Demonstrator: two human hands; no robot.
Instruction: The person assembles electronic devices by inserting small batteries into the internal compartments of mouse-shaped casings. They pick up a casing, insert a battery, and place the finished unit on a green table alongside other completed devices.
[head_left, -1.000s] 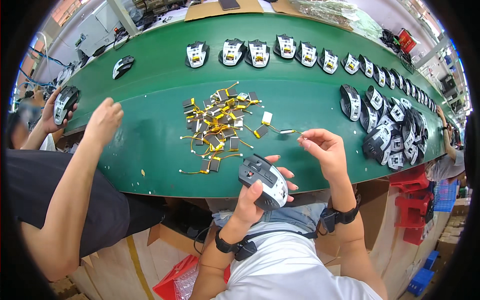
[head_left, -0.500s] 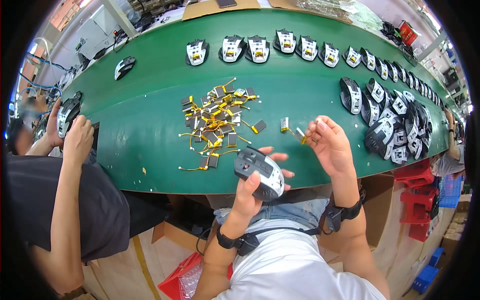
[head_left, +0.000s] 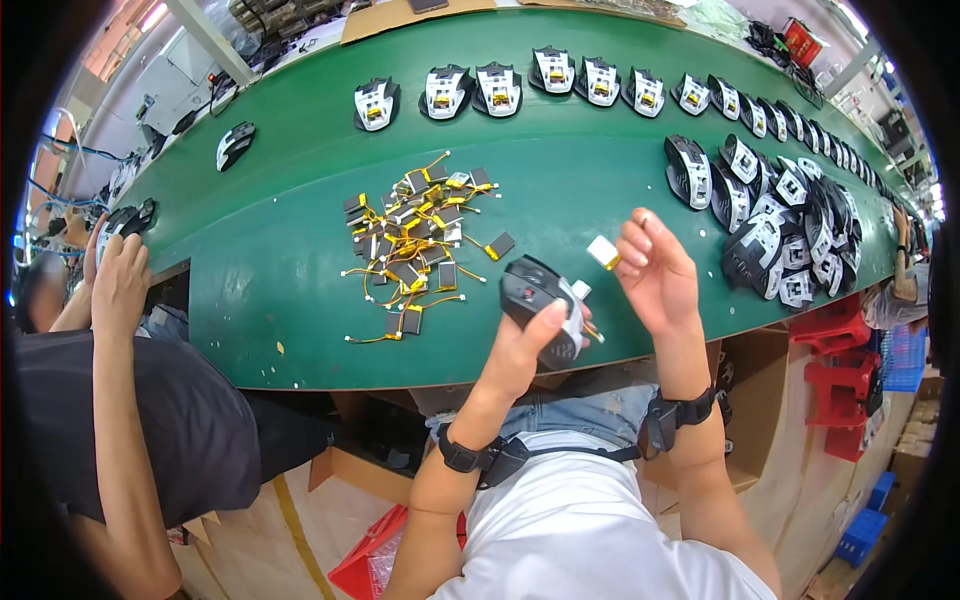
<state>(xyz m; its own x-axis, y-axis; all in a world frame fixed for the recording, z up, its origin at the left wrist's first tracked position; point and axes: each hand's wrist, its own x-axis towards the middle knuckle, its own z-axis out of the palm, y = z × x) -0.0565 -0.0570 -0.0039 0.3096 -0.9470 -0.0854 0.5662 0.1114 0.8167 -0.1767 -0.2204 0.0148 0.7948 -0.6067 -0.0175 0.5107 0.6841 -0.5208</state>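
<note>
My left hand [head_left: 518, 352] is wrapped round a black and white computer mouse [head_left: 538, 302], its thumb along the near side. At the mouse's right edge a small pale battery [head_left: 581, 289] shows, with thin wire ends near my left fingertips; whether those fingers hold it I cannot tell. My right hand [head_left: 658, 275] is pinched closed on a flat silver battery [head_left: 602, 250] with a yellow end, held above the bench just right of the mouse. To the left lies a heap of batteries [head_left: 415, 235] with yellow tape and thin wires.
Along the far side of the green bench [head_left: 270, 330] runs a row of mice [head_left: 552, 72]. More mouse shells [head_left: 765, 240] are piled at the right. At the left a co-worker's hand [head_left: 120, 280] works on another mouse. Red stools [head_left: 838, 390] stand beyond the bench's right edge.
My left hand has moved the mouse right and slightly up, next to one battery. My right hand has risen a little, and the battery at its fingers has turned flat face up.
</note>
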